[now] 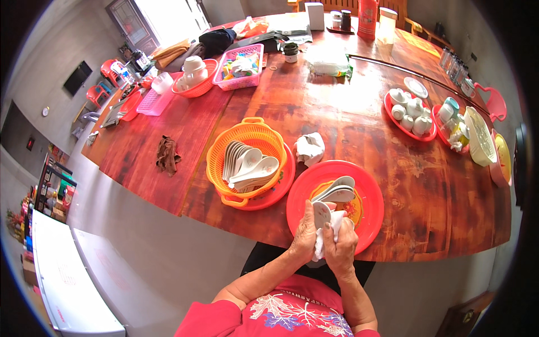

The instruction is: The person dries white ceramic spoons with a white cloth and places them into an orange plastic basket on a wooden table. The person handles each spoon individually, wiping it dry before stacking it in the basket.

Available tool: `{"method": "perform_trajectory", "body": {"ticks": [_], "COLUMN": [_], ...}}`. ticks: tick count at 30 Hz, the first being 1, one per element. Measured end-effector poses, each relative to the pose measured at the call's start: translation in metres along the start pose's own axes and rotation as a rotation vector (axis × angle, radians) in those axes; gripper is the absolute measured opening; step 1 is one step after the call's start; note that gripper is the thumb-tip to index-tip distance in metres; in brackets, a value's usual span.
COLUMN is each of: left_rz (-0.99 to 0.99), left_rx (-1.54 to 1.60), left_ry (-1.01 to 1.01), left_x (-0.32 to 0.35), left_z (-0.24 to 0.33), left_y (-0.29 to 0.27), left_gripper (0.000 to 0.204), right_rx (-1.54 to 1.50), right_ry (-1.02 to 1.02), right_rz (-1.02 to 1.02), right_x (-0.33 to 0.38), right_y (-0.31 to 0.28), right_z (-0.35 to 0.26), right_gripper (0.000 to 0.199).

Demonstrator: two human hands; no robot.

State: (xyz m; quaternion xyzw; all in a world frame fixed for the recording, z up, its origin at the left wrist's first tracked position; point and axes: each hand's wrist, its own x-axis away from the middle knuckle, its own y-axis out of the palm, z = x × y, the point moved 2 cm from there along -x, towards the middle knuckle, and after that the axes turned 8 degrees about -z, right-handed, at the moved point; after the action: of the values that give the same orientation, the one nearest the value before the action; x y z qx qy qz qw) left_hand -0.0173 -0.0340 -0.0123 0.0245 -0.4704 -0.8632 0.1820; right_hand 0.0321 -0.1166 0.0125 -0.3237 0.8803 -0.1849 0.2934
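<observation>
Over the near rim of a red plastic tray, my left hand grips a white soup spoon, its bowl raised. My right hand is closed on a white cloth pressed against that spoon. Several white spoons lie together in the tray, just beyond my hands. To the left, an orange colander stands on another red tray and holds many white spoons, stacked side by side. A crumpled white cloth lies between colander and tray.
A brown rag lies on the wooden table at left. Farther back stand a pink basket and a red colander with white crockery. At right are a red tray of small teapots and cups and a pale green basket.
</observation>
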Motion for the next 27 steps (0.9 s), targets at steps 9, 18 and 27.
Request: {"method": "perform_trajectory", "body": {"ticks": [9, 18, 27], "left_rz": [0.009, -0.154, -0.042], "left_rx": [0.204, 0.332, 0.286], "left_ry": [-0.198, -0.233, -0.164], "left_x": [0.003, 0.007, 0.003], "left_z": [-0.003, -0.022, -0.012], "left_y": [0.012, -0.012, 0.001], "left_gripper": [0.067, 0.067, 0.041], "right_rx": [0.176, 0.325, 0.606], "right_ry": [-0.102, -0.002, -0.060], "right_rz": [0.297, 0.311, 0.058], "right_x": [-0.009, -0.013, -0.007], "right_y": [-0.003, -0.017, -0.017], "right_z": [-0.004, 0.018, 0.015], "right_gripper": [0.019, 0.026, 0.031]}}
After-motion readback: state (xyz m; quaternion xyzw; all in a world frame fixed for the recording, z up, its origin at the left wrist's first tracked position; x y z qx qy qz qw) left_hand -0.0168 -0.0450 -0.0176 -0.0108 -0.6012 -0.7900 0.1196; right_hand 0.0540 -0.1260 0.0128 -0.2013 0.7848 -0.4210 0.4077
